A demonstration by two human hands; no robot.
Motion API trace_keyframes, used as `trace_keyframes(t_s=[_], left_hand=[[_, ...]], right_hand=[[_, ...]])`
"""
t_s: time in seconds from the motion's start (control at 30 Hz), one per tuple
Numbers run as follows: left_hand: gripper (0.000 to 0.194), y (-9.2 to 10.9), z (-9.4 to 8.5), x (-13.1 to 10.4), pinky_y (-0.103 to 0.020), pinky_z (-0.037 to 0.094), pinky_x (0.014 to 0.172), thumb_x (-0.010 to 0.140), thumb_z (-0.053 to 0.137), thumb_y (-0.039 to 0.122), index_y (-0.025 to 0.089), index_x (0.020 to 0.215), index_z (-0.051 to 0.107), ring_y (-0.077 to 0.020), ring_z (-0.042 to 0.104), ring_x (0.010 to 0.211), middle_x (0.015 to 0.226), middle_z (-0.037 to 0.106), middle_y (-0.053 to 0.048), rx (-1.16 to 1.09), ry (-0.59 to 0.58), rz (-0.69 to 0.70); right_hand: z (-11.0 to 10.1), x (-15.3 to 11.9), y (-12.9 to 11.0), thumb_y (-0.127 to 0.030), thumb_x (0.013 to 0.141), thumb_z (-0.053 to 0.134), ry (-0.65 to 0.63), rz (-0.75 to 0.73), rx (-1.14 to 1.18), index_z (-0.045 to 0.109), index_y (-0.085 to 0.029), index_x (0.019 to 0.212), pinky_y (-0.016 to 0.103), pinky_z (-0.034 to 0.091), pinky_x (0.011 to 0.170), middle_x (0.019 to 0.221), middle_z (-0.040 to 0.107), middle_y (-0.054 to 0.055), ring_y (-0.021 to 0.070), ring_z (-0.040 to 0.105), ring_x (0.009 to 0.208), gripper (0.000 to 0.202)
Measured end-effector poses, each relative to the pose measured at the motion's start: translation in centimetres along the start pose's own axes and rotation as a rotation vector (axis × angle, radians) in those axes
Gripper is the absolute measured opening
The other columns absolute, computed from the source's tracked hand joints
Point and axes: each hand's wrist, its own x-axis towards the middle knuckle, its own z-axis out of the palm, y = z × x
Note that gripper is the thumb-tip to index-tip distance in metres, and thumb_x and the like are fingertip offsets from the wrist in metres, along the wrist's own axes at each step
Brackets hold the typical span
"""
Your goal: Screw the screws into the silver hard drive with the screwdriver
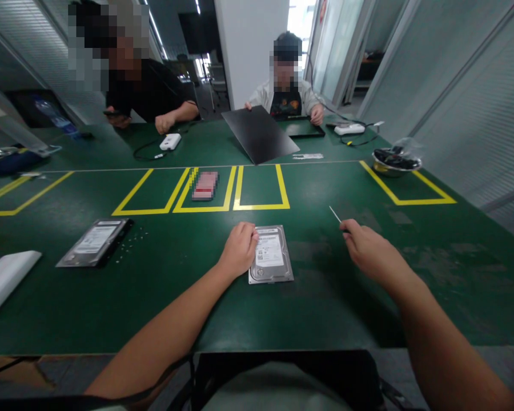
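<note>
A silver hard drive [270, 254] with a white label lies flat on the green table in front of me. My left hand [240, 246] is closed over its left edge, fingers curled onto the label side. To the right and apart from the drive, my right hand [362, 242] is held above the table, pinching a thin pale stick [334, 214] that points up and left. Its exact kind does not show. Further left lies a second hard drive [95, 242], with several tiny silvery bits [124, 248], perhaps screws, scattered beside it.
Yellow tape outlines [261, 206] mark the table, one around a pinkish box [205, 186]. A bowl of dark items [396, 160] stands at right, a white object [8, 279] at left. Across the table, one person holds a black panel [261, 134]; another sits near a white adapter [170, 142].
</note>
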Motion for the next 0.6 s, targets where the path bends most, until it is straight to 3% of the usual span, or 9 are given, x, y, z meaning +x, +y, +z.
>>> trace_keyframes(t_s=[0.1, 0.17, 0.27, 0.3, 0.37, 0.5, 0.6], left_hand=[[0.02, 0.0, -0.2, 0.1, -0.04, 0.045, 0.093, 0.098, 0.037, 0.026, 0.018, 0.089, 0.053, -0.0225, 0.055, 0.102, 0.102, 0.06, -0.01, -0.058, 0.027, -0.027], [0.019, 0.0, -0.4, 0.1, -0.038, 0.045, 0.09, 0.097, 0.04, 0.026, 0.018, 0.087, 0.054, -0.0216, 0.055, 0.098, 0.098, 0.06, -0.008, -0.071, 0.079, -0.068], [0.018, 0.0, -0.7, 0.2, -0.034, 0.044, 0.081, 0.094, 0.045, 0.027, 0.018, 0.082, 0.056, -0.0199, 0.056, 0.088, 0.088, 0.059, -0.005, -0.059, 0.145, -0.131], [0.018, -0.1, -0.7, 0.3, -0.032, 0.044, 0.077, 0.094, 0.046, 0.027, 0.018, 0.081, 0.056, -0.0188, 0.056, 0.083, 0.084, 0.059, -0.004, -0.073, 0.149, -0.153], [0.018, -0.2, -0.8, 0.3, -0.029, 0.042, 0.07, 0.093, 0.047, 0.028, 0.019, 0.081, 0.057, -0.0164, 0.056, 0.074, 0.077, 0.06, -0.001, -0.123, 0.138, -0.201], [0.017, -0.5, -0.7, 0.4, -0.027, 0.041, 0.063, 0.092, 0.049, 0.03, 0.019, 0.083, 0.059, -0.0143, 0.057, 0.066, 0.072, 0.062, 0.0, -0.175, 0.127, -0.268], [0.016, -0.6, -0.7, 0.5, -0.026, 0.041, 0.062, 0.09, 0.05, 0.028, 0.018, 0.082, 0.06, -0.0136, 0.057, 0.064, 0.071, 0.063, 0.001, -0.189, 0.128, -0.272]], right_hand=[[-1.5, 1.0, -1.8, -0.033, 0.1, 0.033, 0.219, -0.229, 0.275, 0.059, -0.022, 0.113, 0.038, 0.046, 0.083, 0.098, 0.064, 0.009, 0.0237, 0.062, 0.09, 0.031], [-2.4, 1.6, -3.7, -0.033, 0.099, 0.036, 0.3, -0.291, 0.437, 0.063, -0.023, 0.108, 0.037, 0.046, 0.082, 0.094, 0.065, 0.006, 0.0217, 0.061, 0.089, 0.029], [-2.9, 2.1, -7.1, -0.035, 0.093, 0.051, 0.322, -0.319, 0.662, 0.062, -0.022, 0.112, 0.034, 0.047, 0.077, 0.1, 0.065, 0.005, 0.0189, 0.06, 0.084, 0.025], [-2.6, 2.3, -8.2, -0.037, 0.088, 0.059, 0.305, -0.317, 0.719, 0.06, -0.021, 0.117, 0.032, 0.047, 0.07, 0.1, 0.065, 0.005, 0.0171, 0.058, 0.076, 0.033], [-1.3, 2.7, -9.9, -0.035, 0.082, 0.067, 0.299, -0.321, 0.798, 0.053, -0.021, 0.128, 0.031, 0.048, 0.063, 0.101, 0.065, 0.005, 0.0158, 0.057, 0.068, 0.05], [2.8, 3.4, -11.1, -0.027, 0.092, 0.052, 0.534, -0.467, 0.743, 0.058, -0.022, 0.119, 0.039, 0.049, 0.092, 0.115, 0.067, 0.009, 0.0233, 0.062, 0.105, 0.028], [5.4, 3.3, -10.5, -0.03, 0.093, 0.05, 0.476, -0.499, 0.677, 0.058, -0.025, 0.12, 0.041, 0.051, 0.093, 0.114, 0.069, 0.008, 0.0239, 0.065, 0.104, 0.029]])
